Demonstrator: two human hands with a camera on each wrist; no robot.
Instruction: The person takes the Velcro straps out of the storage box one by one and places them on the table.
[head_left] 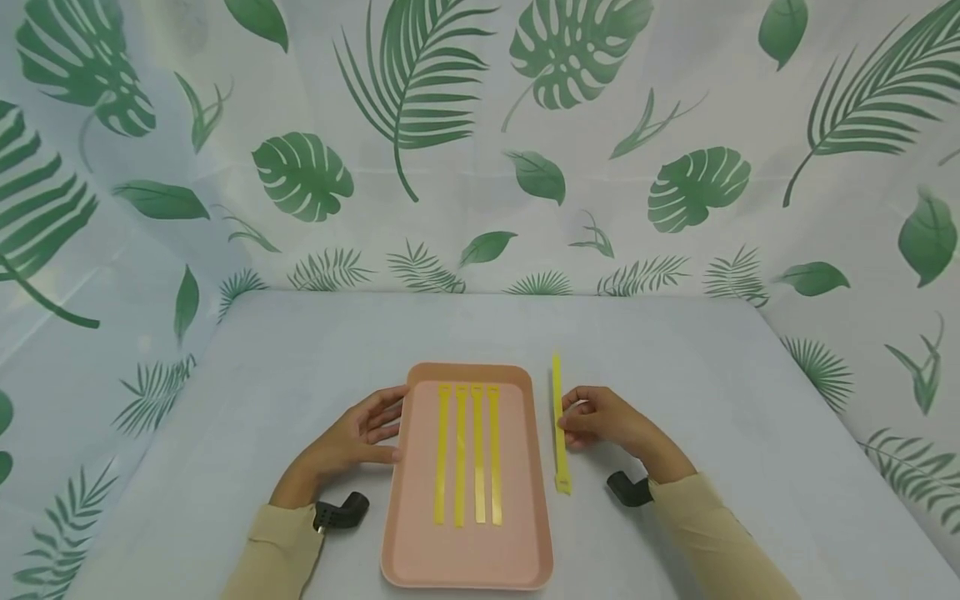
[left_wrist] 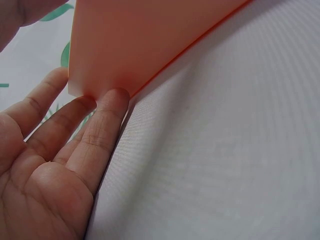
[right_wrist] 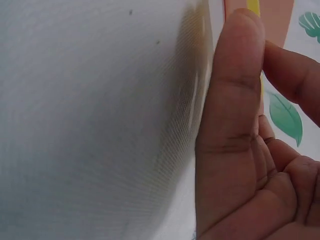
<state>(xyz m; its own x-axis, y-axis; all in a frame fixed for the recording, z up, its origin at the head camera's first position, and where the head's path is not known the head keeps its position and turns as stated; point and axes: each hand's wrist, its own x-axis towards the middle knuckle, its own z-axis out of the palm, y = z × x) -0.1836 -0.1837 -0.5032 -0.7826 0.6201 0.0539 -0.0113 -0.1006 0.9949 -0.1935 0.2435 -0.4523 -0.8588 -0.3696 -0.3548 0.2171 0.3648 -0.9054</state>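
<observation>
My right hand (head_left: 607, 421) pinches a yellow cable strap (head_left: 558, 408) between thumb and fingers, just right of the tray. The strap stands lengthwise, its slotted head nearest me. In the right wrist view only a bit of the yellow strap (right_wrist: 253, 6) shows past the fingertips. On the pink tray (head_left: 465, 562), several matching yellow straps (head_left: 460, 467) lie side by side, slotted heads at the far end. My left hand (head_left: 348, 437) rests against the tray's left rim with fingers spread. Its fingertips (left_wrist: 114, 100) touch the tray's outer wall (left_wrist: 125, 45) in the left wrist view.
A white tabletop (head_left: 322, 333) surrounds the tray. Behind it and at both sides hangs a white cloth (head_left: 465, 192) with green leaf prints. Black wrist cameras (head_left: 343, 510) sit on both wrists, close above the table beside the tray.
</observation>
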